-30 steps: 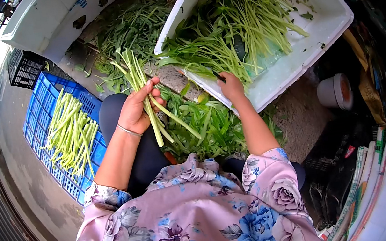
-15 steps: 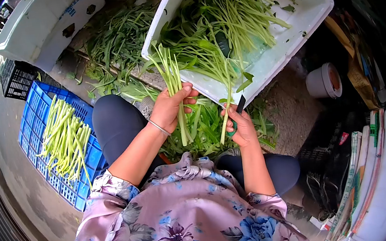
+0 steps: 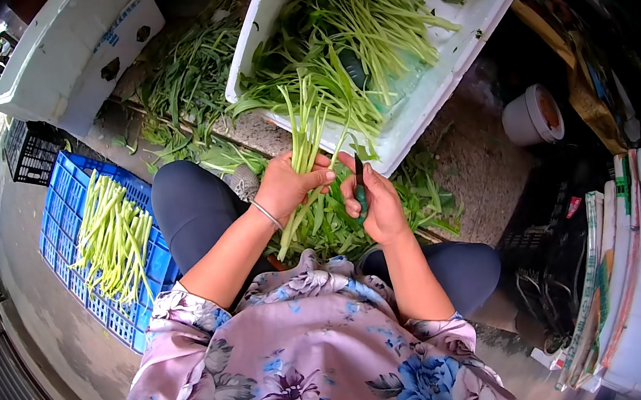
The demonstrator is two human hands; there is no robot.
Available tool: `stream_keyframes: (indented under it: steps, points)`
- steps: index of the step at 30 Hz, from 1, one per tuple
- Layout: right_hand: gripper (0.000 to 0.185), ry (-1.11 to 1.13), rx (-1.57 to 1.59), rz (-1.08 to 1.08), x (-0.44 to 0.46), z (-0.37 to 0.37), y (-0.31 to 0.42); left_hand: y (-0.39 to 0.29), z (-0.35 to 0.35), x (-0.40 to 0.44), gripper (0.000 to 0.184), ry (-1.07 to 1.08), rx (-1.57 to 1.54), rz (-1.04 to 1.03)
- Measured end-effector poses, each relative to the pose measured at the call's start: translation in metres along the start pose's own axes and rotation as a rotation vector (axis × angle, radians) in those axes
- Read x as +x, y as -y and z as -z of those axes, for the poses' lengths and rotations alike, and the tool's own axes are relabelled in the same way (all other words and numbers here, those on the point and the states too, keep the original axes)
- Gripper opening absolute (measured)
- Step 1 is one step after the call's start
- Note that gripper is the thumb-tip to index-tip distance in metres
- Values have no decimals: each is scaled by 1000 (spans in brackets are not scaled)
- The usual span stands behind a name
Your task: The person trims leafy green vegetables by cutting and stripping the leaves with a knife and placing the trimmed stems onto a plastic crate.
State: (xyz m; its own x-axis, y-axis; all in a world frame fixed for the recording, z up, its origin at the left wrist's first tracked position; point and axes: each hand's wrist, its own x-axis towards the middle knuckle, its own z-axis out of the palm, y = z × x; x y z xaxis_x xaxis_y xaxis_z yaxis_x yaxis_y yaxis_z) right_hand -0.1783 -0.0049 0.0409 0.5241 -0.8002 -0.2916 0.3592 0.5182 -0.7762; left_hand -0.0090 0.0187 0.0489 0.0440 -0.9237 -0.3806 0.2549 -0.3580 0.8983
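My left hand (image 3: 294,187), with a bangle at the wrist, is closed around a small bunch of green stems (image 3: 307,141). Close beside it on the right, my right hand (image 3: 376,205) grips a small knife (image 3: 360,187) with a green handle, its dark blade pointing up. A bit of leaf (image 3: 363,150) shows by the blade. Just beyond my hands, a white foam box (image 3: 439,115) holds a heap of leafy stems (image 3: 362,24). Loose leaves (image 3: 336,222) lie on the ground beneath my hands.
At the left, trimmed stems (image 3: 113,235) lie on a blue crate (image 3: 57,226). Behind it are a black crate (image 3: 31,153) and another foam box (image 3: 67,55). More greens (image 3: 191,75) cover the ground ahead. A white bucket (image 3: 528,117) stands at the right.
My left hand took its bunch rightward. My right hand drew a stem out of the box and came beside the left; that stem now appears to be with the left hand's bunch.
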Motion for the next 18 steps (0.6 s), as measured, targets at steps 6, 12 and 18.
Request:
stream_keyframes:
  steps: [6, 12, 18]
  points:
    - [44, 102, 135, -93, 22, 19, 25, -11, 6, -14, 18, 54, 111, 99]
    - [38, 71, -122, -304, 27, 25, 29, 8, 20, -10, 17, 148, 170, 140]
    - [33, -62, -592, -228, 40, 61, 0, -2, 42, -8, 19, 153, 16, 334]
